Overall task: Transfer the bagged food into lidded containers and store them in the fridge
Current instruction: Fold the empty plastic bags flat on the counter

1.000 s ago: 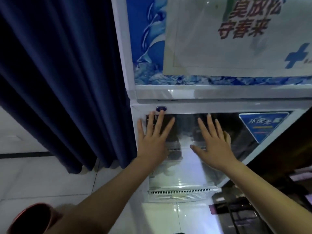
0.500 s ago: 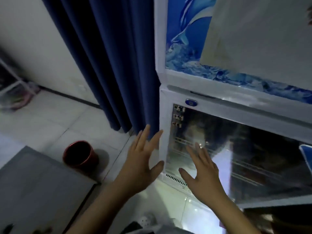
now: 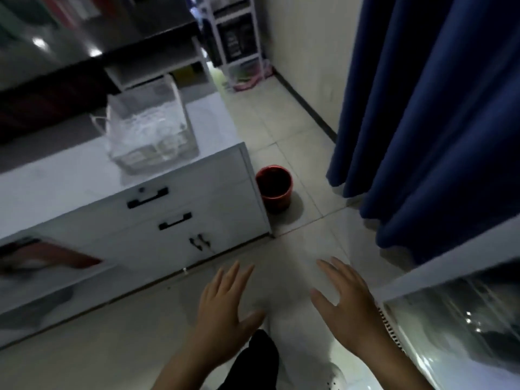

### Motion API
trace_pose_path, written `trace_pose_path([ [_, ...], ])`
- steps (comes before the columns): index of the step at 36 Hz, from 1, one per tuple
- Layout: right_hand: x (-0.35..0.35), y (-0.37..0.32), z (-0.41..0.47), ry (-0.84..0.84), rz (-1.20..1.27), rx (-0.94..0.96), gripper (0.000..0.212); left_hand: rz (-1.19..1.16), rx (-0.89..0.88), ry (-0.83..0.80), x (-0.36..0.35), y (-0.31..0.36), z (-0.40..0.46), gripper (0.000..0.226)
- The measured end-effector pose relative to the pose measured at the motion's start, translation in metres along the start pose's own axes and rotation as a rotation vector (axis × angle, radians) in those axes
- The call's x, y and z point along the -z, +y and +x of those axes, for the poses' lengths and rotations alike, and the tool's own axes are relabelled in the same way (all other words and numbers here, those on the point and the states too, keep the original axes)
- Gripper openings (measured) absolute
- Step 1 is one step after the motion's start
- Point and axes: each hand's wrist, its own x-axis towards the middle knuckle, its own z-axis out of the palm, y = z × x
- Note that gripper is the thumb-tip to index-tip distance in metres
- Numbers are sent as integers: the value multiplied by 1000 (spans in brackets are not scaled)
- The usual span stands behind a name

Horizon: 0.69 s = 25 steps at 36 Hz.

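Note:
My left hand [image 3: 225, 308] and my right hand [image 3: 347, 302] hover over the tiled floor, both empty with fingers spread. The fridge [image 3: 455, 313] with its glass door stands at the lower right, just right of my right hand and not touched by it. A clear plastic bag [image 3: 149, 128] holding pale, blurred contents sits on the white cabinet top [image 3: 56, 178] to the left, well beyond my hands. I see no lidded container plainly.
The white cabinet has two drawers with black handles [image 3: 147, 197]. A red bucket [image 3: 274, 187] stands on the floor by the cabinet's corner. A dark blue curtain [image 3: 436, 108] hangs at right. A white shelf rack [image 3: 236, 38] stands at the far wall.
My hands have come off the fridge's glass door, which stays closed. My view has swung left and down from the fridge to the floor, cabinet and bag.

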Motion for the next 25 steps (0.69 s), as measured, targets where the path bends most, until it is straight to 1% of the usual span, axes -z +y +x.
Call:
trace_pose_path([
  [4,-12,-38,23,-63,-17,30,59,-62,99,27,15,-35,8,82],
  [8,-25,-78,49,-104,-70,54,60,-122,131,74,43,-70,27,83],
  [13,-41,-135,85,-98,-115,128,58,-185,117,182,81,-122,55,83],
  [17,-55,-171,111,-59,-107,159,56,-249,116,211,101,-160,68,81],
  [21,-72,-197,135,-24,-61,187,56,-319,121,245,118,-195,79,79],
  [25,-76,-212,157,-47,-31,190,55,-378,151,270,139,-219,93,81],
])
